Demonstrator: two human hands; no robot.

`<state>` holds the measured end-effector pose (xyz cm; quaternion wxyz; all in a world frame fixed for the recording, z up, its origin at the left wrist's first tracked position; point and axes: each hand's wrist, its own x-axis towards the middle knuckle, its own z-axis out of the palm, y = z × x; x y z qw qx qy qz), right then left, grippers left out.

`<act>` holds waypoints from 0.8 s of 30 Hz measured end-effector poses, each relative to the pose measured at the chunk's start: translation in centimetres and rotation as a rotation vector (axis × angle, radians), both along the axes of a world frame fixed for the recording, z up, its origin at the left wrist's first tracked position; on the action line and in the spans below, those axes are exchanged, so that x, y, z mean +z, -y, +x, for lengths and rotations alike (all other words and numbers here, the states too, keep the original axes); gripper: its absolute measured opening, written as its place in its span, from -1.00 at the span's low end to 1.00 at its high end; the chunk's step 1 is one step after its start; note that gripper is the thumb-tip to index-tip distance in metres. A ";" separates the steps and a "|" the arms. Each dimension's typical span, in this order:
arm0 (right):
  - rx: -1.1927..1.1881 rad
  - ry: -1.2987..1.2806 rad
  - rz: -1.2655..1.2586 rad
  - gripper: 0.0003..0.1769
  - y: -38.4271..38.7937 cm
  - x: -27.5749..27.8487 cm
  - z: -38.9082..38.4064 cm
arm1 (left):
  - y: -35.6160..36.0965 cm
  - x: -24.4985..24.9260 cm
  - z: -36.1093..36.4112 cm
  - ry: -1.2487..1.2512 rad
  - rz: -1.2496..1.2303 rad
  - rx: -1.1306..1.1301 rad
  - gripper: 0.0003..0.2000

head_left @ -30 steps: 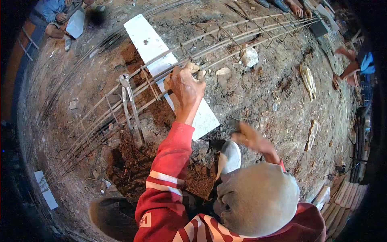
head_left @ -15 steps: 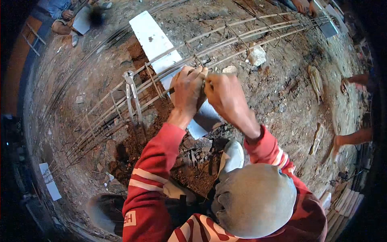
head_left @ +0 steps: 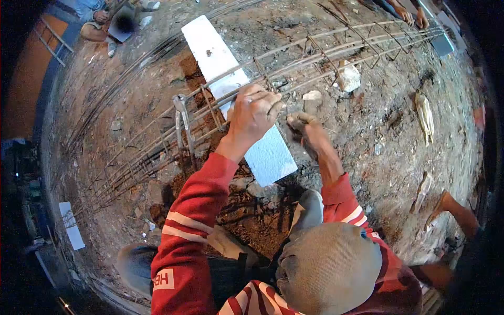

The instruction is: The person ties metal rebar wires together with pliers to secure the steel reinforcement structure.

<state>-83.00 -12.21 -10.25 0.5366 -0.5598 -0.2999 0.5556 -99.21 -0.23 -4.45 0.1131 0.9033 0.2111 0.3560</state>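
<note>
A long steel rebar cage [head_left: 283, 71] runs from lower left to upper right and crosses over a white board [head_left: 212, 52]. My left hand [head_left: 255, 115] is closed around the cage's near bars above the board. Just right of it, apart from the bars, my right hand [head_left: 311, 135] has bent fingers pressed together; whatever lies in them is too small to make out. End-cutting pincers [head_left: 182, 118] hang with their jaws up on the cage, left of my left hand.
Stones [head_left: 349, 79] lie on the rough dirt right of the cage. More loose rebar [head_left: 126, 81] stretches along the left. Another person's hands [head_left: 412, 17] are at the cage's far end; a seated person [head_left: 97, 23] is upper left, and a bare foot [head_left: 436, 210] is at right.
My right hand has moved away from my left, down and to the right, leaving a gap. My left hand stays on the bars. The whole view has shifted slightly.
</note>
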 end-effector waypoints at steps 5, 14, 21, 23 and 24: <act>-0.181 1.071 0.348 -0.71 -1.5 6.3 -2.2 | 1.0 2.6 -0.3 -0.172 -0.022 0.047 -0.74; -0.303 0.305 -0.077 -0.69 -3.2 3.9 -3.0 | -1.7 4.1 -8.4 -0.408 -0.161 1.089 -0.38; -0.222 0.692 0.112 -0.49 -1.6 6.9 -2.4 | -3.4 1.2 -12.7 -0.265 -0.240 0.938 -0.47; -0.252 0.920 0.159 -0.40 -0.5 11.3 -3.0 | -3.6 3.7 -12.9 -0.208 -0.267 0.891 -0.53; -0.168 0.749 0.229 -0.35 -0.2 12.9 -3.4 | -4.0 4.9 -13.0 -0.111 -0.227 0.927 -0.55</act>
